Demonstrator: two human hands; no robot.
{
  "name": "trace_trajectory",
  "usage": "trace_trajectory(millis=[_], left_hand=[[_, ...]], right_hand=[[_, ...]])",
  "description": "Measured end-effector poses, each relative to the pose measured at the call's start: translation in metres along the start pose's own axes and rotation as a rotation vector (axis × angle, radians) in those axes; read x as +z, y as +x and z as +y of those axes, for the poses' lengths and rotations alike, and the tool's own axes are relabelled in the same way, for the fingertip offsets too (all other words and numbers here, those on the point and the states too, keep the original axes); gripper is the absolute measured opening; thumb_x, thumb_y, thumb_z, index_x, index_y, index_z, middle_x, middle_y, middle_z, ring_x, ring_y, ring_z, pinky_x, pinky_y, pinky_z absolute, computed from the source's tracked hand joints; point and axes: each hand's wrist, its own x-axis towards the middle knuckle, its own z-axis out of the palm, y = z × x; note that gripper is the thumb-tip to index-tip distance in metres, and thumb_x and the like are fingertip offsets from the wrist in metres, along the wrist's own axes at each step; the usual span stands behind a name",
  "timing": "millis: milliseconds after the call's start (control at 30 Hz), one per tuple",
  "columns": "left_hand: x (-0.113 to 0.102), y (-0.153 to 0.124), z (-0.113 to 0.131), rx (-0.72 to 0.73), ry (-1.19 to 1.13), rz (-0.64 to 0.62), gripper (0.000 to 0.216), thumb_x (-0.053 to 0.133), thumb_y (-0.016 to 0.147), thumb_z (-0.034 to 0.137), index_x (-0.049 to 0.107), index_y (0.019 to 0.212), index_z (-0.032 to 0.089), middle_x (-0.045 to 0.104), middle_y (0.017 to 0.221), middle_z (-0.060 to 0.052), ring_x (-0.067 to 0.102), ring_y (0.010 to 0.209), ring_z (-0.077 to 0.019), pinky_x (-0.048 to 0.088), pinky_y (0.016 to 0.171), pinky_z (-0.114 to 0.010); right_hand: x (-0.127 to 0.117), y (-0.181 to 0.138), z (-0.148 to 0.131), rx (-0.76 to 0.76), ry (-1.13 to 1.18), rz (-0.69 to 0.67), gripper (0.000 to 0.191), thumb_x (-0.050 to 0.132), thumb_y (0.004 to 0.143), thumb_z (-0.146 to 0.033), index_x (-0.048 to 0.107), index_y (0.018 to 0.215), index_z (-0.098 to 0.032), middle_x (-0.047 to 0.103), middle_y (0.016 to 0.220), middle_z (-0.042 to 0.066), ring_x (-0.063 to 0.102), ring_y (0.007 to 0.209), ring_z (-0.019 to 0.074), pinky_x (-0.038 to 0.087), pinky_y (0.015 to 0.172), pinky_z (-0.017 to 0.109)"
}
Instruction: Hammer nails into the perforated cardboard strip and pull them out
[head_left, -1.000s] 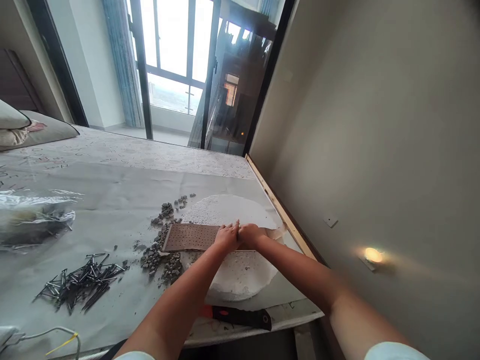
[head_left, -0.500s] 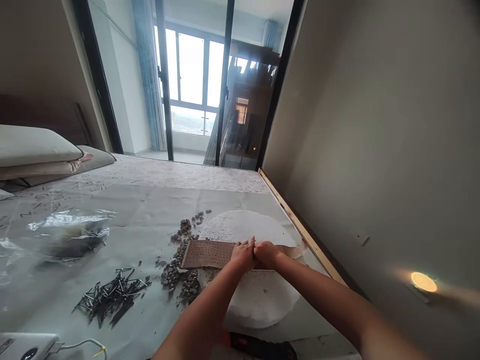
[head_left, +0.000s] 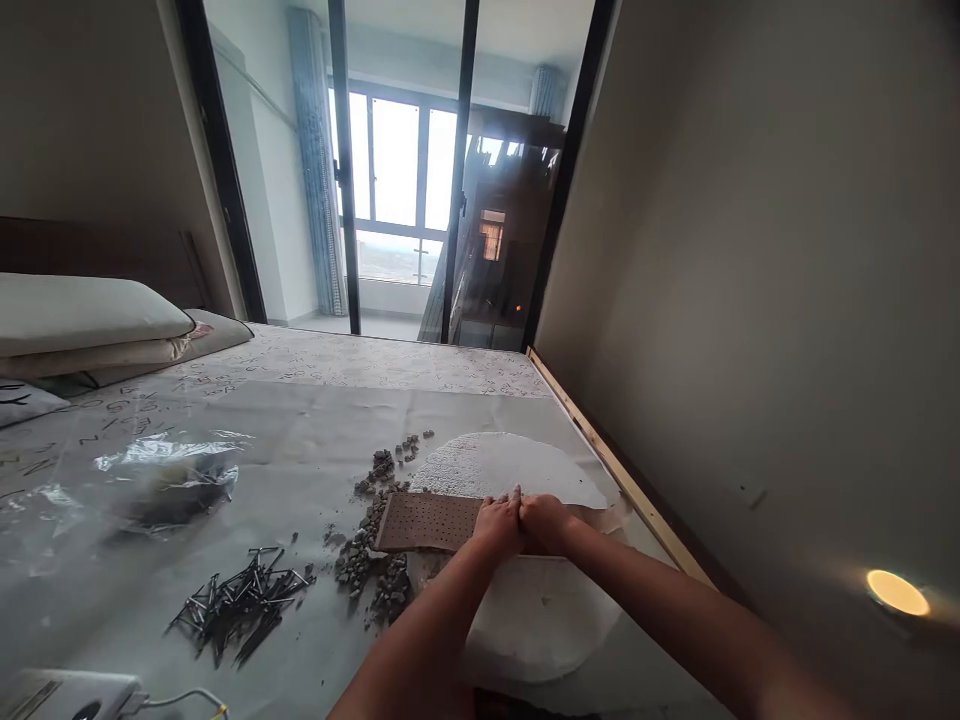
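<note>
A brown strip point(head_left: 427, 522) dotted with small holes lies across a round white foam board point(head_left: 517, 460), its left end over the grey gravel point(head_left: 367, 535). My left hand point(head_left: 499, 525) is closed on the middle of the strip. Right against it, my right hand point(head_left: 545, 522) is closed on the strip too, knuckles up. The fingers' undersides are hidden. Past my right hand, a pale brown, thinner end point(head_left: 613, 512) shows. The near part of the foam board lies between my forearms.
Dark nails point(head_left: 244, 605) lie in a heap at left, behind a white power box point(head_left: 71, 695) with a cable. A clear plastic bag point(head_left: 176, 480) rests farther left. Grey sheeting point(head_left: 315, 420) covers the bed. A wooden rail point(head_left: 622, 475) runs along the wall at right.
The whole view has shifted, so things sit lower and slightly farther right. Both hands stay on the strip, with no clear movement against the foam board.
</note>
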Motion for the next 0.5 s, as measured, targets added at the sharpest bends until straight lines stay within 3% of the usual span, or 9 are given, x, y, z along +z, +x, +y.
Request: trace_trajectory(millis=[200,333,500], left_hand=[[-0.006,-0.002,0.004,-0.015,0.017,0.007,0.071,0.033,0.082,0.045,0.019,0.143,0.012,0.046,0.135,-0.014,0.037,0.128,-0.0232,0.022,0.105,-0.041],[-0.012,-0.005,0.008,-0.029,0.013,0.015,0.071,0.034,0.081,0.041,0.019,0.142,0.010,0.047,0.134,-0.014,0.038,0.127,-0.0230,0.023,0.105,-0.041],[-0.014,-0.005,0.008,-0.015,0.022,0.021,0.073,0.039,0.079,0.040,0.020,0.142,0.010,0.048,0.133,-0.015,0.039,0.126,-0.0241,0.025,0.105,-0.042]], right_hand=[[-0.011,0.002,0.001,0.045,0.054,-0.014,0.047,0.059,0.073,-0.039,0.063,0.110,-0.012,0.068,0.099,0.016,0.063,0.093,0.0260,0.047,0.079,0.028],[-0.018,0.006,0.004,0.108,0.072,-0.049,0.042,0.059,0.072,-0.036,0.066,0.107,-0.013,0.069,0.095,0.015,0.065,0.085,0.0248,0.047,0.073,0.027],[-0.020,0.014,0.008,0.075,0.093,-0.071,0.042,0.062,0.070,-0.030,0.066,0.109,-0.015,0.070,0.097,0.011,0.063,0.084,0.0239,0.045,0.074,0.026]])
